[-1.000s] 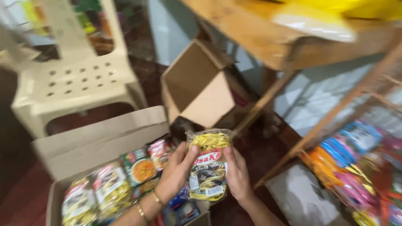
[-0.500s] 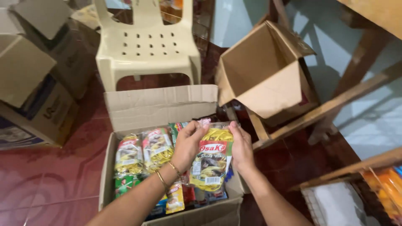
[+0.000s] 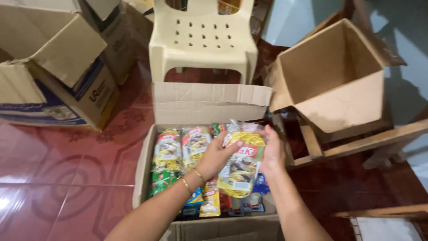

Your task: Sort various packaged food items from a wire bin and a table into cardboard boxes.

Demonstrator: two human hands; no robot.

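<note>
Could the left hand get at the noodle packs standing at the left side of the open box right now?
Probably yes: the left hand hovers just beside those noodle packs, nothing covers them, but it first must let go of the yellow packet.

Looks like the stock corner of a small shop. An open carton sits on glossy red floor tiles, crammed with rows of packaged snacks. More cardboard boxes are piled at the far left, an empty box tips on a rough wooden frame at right, and a cream plastic chair stands behind.
</note>
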